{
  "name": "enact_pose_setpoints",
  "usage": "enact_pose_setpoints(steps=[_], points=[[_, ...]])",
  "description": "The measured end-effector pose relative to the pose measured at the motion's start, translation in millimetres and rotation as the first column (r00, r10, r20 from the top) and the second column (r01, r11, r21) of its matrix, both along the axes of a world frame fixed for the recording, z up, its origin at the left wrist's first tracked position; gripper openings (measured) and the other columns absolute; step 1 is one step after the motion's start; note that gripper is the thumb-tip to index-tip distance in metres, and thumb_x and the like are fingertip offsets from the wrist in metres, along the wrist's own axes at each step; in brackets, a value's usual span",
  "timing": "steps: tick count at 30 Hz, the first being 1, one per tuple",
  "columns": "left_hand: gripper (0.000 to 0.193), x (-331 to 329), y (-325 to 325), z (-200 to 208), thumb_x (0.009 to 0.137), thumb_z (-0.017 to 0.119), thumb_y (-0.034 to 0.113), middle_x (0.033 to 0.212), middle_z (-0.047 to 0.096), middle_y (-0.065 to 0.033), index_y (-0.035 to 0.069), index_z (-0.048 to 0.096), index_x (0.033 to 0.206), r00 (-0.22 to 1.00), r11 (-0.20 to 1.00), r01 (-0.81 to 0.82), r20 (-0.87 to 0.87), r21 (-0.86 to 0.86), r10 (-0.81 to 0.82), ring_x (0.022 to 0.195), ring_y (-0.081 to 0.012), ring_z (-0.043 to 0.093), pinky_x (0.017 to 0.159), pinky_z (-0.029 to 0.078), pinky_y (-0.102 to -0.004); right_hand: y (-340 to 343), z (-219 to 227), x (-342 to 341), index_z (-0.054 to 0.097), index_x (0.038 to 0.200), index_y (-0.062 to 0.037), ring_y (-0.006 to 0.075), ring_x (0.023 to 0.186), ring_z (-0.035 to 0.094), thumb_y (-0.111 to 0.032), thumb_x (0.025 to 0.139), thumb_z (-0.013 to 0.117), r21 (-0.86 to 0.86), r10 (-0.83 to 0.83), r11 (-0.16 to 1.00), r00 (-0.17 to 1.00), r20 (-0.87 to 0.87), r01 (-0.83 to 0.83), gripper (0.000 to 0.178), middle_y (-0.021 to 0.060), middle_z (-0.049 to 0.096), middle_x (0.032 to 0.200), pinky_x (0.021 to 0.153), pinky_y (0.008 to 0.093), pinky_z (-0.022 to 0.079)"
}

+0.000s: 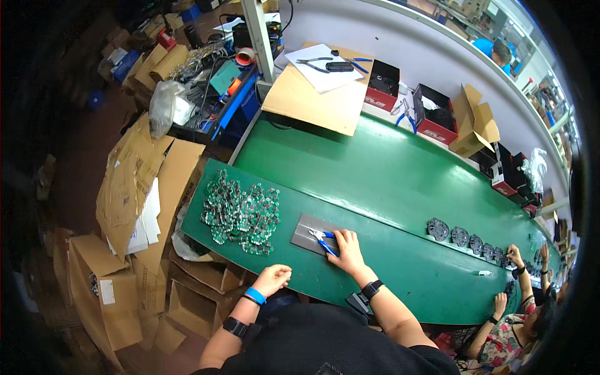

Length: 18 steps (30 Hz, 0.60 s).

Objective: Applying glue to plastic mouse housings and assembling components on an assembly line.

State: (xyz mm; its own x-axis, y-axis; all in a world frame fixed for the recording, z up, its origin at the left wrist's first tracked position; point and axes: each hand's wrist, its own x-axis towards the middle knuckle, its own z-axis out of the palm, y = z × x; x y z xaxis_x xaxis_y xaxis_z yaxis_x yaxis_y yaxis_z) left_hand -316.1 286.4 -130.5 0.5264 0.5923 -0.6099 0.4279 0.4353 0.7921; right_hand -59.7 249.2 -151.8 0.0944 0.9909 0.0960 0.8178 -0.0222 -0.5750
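My right hand [348,252] reaches over the green bench, its fingers and thumb closed round the blue handles of a pair of cutting pliers [327,242]. The pliers' metal jaws point left, over a flat dark grey plate [304,232] on the bench. Just off the bench's front edge is my left hand [273,279], with its fingers curled in and nothing visible in them. A large heap of small green circuit boards [240,212] lies on the bench to the left of the plate.
Cardboard boxes [115,294] crowd the floor at left. A cardboard sheet [312,103] with paper and tools overhangs the belt [375,162]. Red-and-black boxes [435,114] line the back. Black round parts [459,236] stand in a row at right, near a co-worker's hand [515,256].
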Motion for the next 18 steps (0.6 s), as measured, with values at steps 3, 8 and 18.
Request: enact_pose_setpoints(steps=[3,8,18], points=[[0.025,-16.0,14.6,0.5,0.086,0.052,0.018,0.085,0.059,-0.0067,0.002,0.054,0.105,0.997,0.999,-0.045,-0.06,-0.025,0.043,0.071,-0.0107,0.056,0.061,0.046,-0.0215,2.8,0.5,7.0,0.044,0.113,0.001,0.0347,0.101,0.04,-0.019,0.058,0.067,-0.038,0.025,0.999,0.999,-0.039,-0.026,0.063,0.0186,0.044,0.107,0.091,0.0393,0.035],[0.023,-24.7,49.9,17.0,0.086,0.052,0.019,0.084,0.06,-0.006,0.003,0.056,0.102,0.997,0.991,-0.065,-0.036,-0.115,0.062,0.07,-0.0107,0.056,0.061,0.046,-0.0215,14.9,15.0,16.1,0.043,0.114,0.0007,0.0346,0.102,0.04,-0.022,0.059,0.066,-0.131,0.069,0.989,0.997,-0.042,-0.074,0.063,0.0191,0.043,0.108,0.092,0.0393,0.034],[0.025,55.1,156.5,60.6,0.087,0.05,0.02,0.084,0.059,-0.0052,0.002,0.055,0.104,0.956,0.981,0.186,0.243,-0.062,-0.166,0.072,-0.0101,0.055,0.061,0.046,-0.0209,12.5,15.9,4.7,0.036,0.124,-0.007,0.0352,0.11,0.035,-0.041,0.056,0.073,-0.209,0.169,0.968,0.978,0.123,-0.141,0.085,0.0155,0.04,0.116,0.094,0.0437,0.03]])
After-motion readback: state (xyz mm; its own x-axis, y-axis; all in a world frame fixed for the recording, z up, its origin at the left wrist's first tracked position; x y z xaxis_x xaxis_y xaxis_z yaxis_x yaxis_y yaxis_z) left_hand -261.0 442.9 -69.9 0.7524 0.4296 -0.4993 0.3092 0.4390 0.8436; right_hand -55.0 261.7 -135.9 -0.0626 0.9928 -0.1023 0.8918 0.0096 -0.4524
